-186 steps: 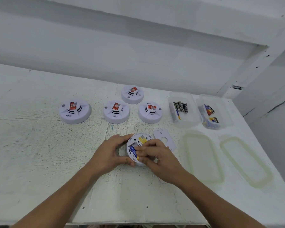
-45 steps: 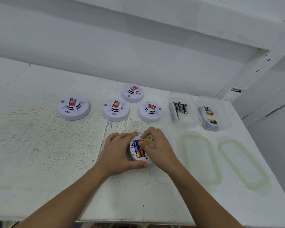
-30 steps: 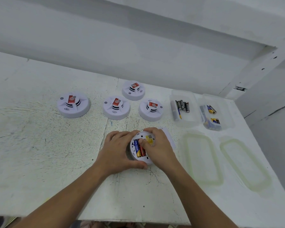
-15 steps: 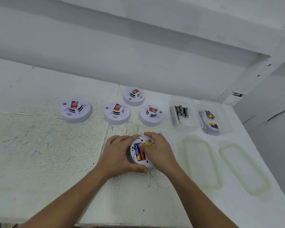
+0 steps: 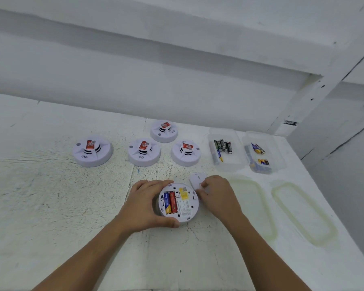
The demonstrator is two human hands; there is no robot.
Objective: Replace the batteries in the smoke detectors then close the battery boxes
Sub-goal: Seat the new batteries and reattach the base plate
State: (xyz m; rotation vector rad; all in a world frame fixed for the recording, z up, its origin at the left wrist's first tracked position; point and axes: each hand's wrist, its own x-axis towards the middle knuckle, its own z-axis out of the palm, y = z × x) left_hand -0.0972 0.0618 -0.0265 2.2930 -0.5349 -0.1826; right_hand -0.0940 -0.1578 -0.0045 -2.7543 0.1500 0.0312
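Observation:
A white smoke detector (image 5: 180, 203) lies upside down near the table's front, its battery bay uncovered with a blue and a red battery (image 5: 170, 202) inside. My left hand (image 5: 144, 203) grips its left rim, thumb at the front edge. My right hand (image 5: 215, 193) has its fingers curled on the white battery cover (image 5: 197, 180), which lies flat on the table just right of the detector.
Several white smoke detectors (image 5: 92, 151) (image 5: 143, 151) (image 5: 164, 131) (image 5: 185, 152) sit upright behind. Two clear boxes (image 5: 233, 164) (image 5: 280, 156) at the back right hold batteries. Their two lids (image 5: 267, 211) (image 5: 324, 223) lie flat to the right. The table edge runs along the right.
My right hand has left the battery bay and moved right onto the cover. Both batteries now sit uncovered in the bay. My left hand keeps its grip on the detector.

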